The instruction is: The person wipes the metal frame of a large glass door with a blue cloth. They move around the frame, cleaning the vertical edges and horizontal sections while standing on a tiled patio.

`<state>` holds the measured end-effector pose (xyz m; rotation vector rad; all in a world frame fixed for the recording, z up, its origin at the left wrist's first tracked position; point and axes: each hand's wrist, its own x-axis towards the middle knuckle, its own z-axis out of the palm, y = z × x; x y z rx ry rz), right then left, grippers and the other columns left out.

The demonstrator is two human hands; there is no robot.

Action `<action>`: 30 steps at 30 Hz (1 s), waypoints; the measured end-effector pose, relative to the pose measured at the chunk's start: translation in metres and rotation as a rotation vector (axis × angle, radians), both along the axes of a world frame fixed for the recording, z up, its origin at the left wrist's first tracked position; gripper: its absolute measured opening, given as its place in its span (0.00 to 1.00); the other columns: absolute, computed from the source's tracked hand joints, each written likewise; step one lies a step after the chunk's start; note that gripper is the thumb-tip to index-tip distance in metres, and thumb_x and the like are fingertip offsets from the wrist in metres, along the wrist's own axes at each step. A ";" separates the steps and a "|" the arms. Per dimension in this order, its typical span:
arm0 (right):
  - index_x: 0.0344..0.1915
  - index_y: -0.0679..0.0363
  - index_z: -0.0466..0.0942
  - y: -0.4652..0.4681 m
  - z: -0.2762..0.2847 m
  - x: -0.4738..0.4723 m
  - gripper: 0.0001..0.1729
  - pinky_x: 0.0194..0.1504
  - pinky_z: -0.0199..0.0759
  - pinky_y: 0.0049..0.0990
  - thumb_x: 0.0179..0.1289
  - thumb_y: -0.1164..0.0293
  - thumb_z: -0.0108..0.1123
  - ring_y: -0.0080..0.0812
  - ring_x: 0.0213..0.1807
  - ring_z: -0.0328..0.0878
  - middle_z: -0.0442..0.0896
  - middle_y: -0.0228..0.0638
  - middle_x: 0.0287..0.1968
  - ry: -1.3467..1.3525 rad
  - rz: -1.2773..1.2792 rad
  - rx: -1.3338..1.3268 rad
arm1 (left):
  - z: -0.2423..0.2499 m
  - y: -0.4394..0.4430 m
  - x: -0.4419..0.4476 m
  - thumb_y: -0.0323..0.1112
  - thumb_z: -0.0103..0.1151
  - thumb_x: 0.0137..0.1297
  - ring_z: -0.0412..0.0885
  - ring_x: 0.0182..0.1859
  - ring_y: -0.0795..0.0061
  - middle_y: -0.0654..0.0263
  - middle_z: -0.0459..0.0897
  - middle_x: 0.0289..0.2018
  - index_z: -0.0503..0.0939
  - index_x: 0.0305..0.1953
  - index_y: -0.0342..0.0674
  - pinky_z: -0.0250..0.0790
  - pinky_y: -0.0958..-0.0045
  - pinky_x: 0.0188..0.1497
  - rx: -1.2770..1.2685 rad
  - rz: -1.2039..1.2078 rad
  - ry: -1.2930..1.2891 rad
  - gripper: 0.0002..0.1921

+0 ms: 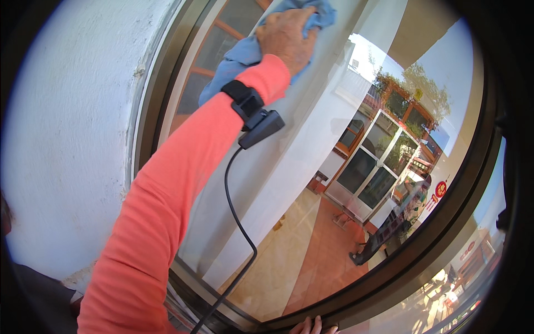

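Note:
High on a glass window pane (pixel 250 200), my left hand (pixel 288 37) presses a blue cloth (pixel 242 54) against the surface. Part of the cloth bunches beyond the fingers, and the rest hangs to the left behind the wrist. A black device on a strap (pixel 260 127) is worn over the coral sleeve (pixel 167 188). At the bottom edge, only some fingers of my right hand (pixel 311 325) show, resting on the dark metal window frame (pixel 375 284); its palm and thumb are out of view.
A black cable (pixel 242 225) hangs from the wrist device across the pane. The rough white wall (pixel 79 125) borders the frame on the left. Reflected in the glass are a white-framed door (pixel 375 163), a tiled yard and a standing person (pixel 400 221).

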<state>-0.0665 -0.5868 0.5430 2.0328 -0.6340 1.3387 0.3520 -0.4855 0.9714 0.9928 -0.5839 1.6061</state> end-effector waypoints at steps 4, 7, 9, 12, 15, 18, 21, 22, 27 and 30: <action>0.36 0.49 0.83 0.001 -0.001 -0.002 0.10 0.60 0.48 0.66 0.54 0.65 0.56 0.60 0.63 0.55 0.79 0.28 0.48 0.014 -0.001 0.006 | -0.001 -0.055 -0.105 0.39 0.62 0.51 0.72 0.50 0.67 0.73 0.79 0.46 0.77 0.47 0.58 0.56 0.57 0.49 0.125 -0.113 -0.366 0.18; 0.37 0.50 0.83 0.001 0.000 -0.003 0.11 0.60 0.47 0.65 0.55 0.65 0.56 0.60 0.64 0.54 0.79 0.28 0.49 0.022 0.006 0.002 | -0.037 -0.078 -0.175 0.36 0.64 0.47 0.70 0.50 0.69 0.72 0.79 0.45 0.77 0.46 0.55 0.57 0.58 0.47 0.420 -0.186 -0.497 0.21; 0.37 0.50 0.82 0.001 0.000 -0.003 0.11 0.60 0.47 0.65 0.55 0.64 0.56 0.60 0.64 0.53 0.79 0.29 0.49 0.041 -0.011 -0.002 | -0.066 -0.085 -0.203 0.37 0.62 0.47 0.71 0.50 0.70 0.71 0.77 0.43 0.76 0.44 0.56 0.58 0.60 0.46 0.603 -0.165 -0.666 0.19; 0.37 0.51 0.82 0.000 -0.001 -0.003 0.12 0.60 0.47 0.65 0.55 0.64 0.56 0.61 0.65 0.53 0.78 0.29 0.50 0.041 -0.018 -0.020 | -0.075 -0.084 -0.198 0.41 0.65 0.44 0.70 0.50 0.72 0.75 0.76 0.45 0.75 0.44 0.58 0.60 0.60 0.47 0.646 -0.145 -0.882 0.21; 0.38 0.52 0.82 0.000 -0.002 -0.004 0.12 0.60 0.47 0.66 0.55 0.64 0.56 0.61 0.65 0.52 0.78 0.29 0.51 0.035 0.007 -0.034 | -0.035 -0.067 -0.151 0.43 0.66 0.47 0.70 0.53 0.72 0.74 0.76 0.48 0.74 0.50 0.59 0.59 0.59 0.50 0.531 -0.066 -0.744 0.25; 0.36 0.51 0.82 -0.001 -0.003 -0.004 0.11 0.60 0.48 0.66 0.55 0.64 0.56 0.62 0.64 0.54 0.78 0.29 0.50 0.036 -0.005 -0.042 | 0.018 -0.022 -0.060 0.46 0.60 0.54 0.73 0.54 0.69 0.71 0.77 0.50 0.74 0.53 0.58 0.62 0.58 0.50 0.300 0.064 -0.475 0.22; 0.35 0.50 0.82 -0.002 -0.004 -0.002 0.10 0.59 0.49 0.66 0.55 0.64 0.56 0.62 0.63 0.55 0.78 0.29 0.50 0.020 -0.001 -0.042 | 0.032 0.038 0.032 0.53 0.50 0.60 0.69 0.57 0.64 0.70 0.76 0.53 0.71 0.56 0.60 0.55 0.52 0.56 0.286 -0.006 -0.124 0.22; 0.35 0.50 0.82 -0.001 -0.004 -0.002 0.10 0.59 0.49 0.66 0.55 0.65 0.56 0.62 0.63 0.55 0.78 0.29 0.50 0.011 0.002 -0.036 | 0.022 0.059 0.061 0.36 0.56 0.59 0.66 0.61 0.57 0.54 0.73 0.54 0.70 0.57 0.42 0.58 0.64 0.63 0.251 0.053 -0.133 0.23; 0.35 0.50 0.82 -0.001 -0.004 -0.001 0.10 0.59 0.49 0.67 0.54 0.65 0.56 0.62 0.62 0.56 0.78 0.29 0.50 0.028 -0.013 0.001 | -0.015 0.114 0.156 0.58 0.47 0.59 0.63 0.62 0.58 0.65 0.72 0.57 0.67 0.61 0.61 0.51 0.48 0.60 0.040 -0.010 0.584 0.28; 0.35 0.51 0.82 -0.002 -0.005 -0.002 0.10 0.59 0.48 0.67 0.54 0.65 0.56 0.61 0.63 0.55 0.78 0.28 0.50 0.017 0.000 0.009 | -0.003 0.106 0.163 0.57 0.46 0.60 0.60 0.63 0.56 0.64 0.68 0.61 0.66 0.62 0.61 0.48 0.47 0.61 -0.069 -0.052 0.713 0.28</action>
